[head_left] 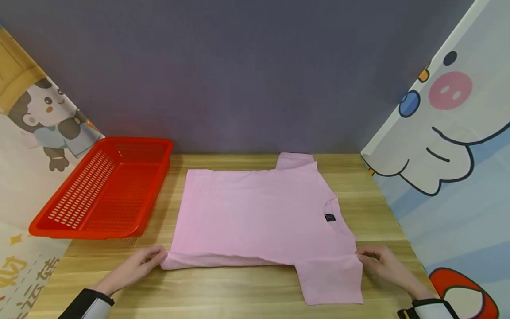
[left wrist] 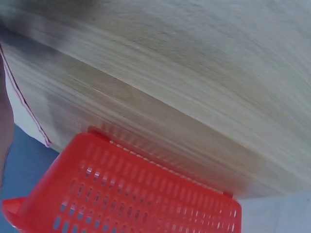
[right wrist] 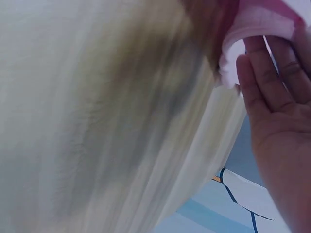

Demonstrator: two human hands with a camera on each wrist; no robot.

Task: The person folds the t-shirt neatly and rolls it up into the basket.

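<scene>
Dark grey backing [head_left: 255,79] stands at 12 o'clock behind my wooden desk [head_left: 223,292], with one printed sheet [head_left: 20,195] at 9 o'clock and another printed sheet [head_left: 458,221] at 3. I have a pink T-shirt [head_left: 247,212] spread on the middle of the desk, its long axis running from 9 to 3 o'clock: hem [head_left: 181,212] toward 9, neckline [head_left: 335,208] with a black label [head_left: 330,217] toward 3. Its near sleeve [head_left: 332,283] points to 6 o'clock, and its far sleeve [head_left: 295,161] pokes out at about 1, right up by the desk's far edge. My hands are well apart, both on the shirt's near side: the left hand [head_left: 143,261] pinches the hem corner at 8 o'clock, the right hand [head_left: 380,263] pinches the shoulder at 4, by the near sleeve. Between them the near edge bends into a narrow band. I have wood to move over at 6 o'clock, between my wrists, and past the neckline at 3. Toward 10 only a narrow strip parts the hem from a red basket [head_left: 119,195], and at 12 the backing closes off the desk. From my left wrist I see the basket's slotted outer side and a seamed pink edge; from my head I look into the basket. My right wrist shows my palm side, some fingertips hidden behind pink cloth.
</scene>
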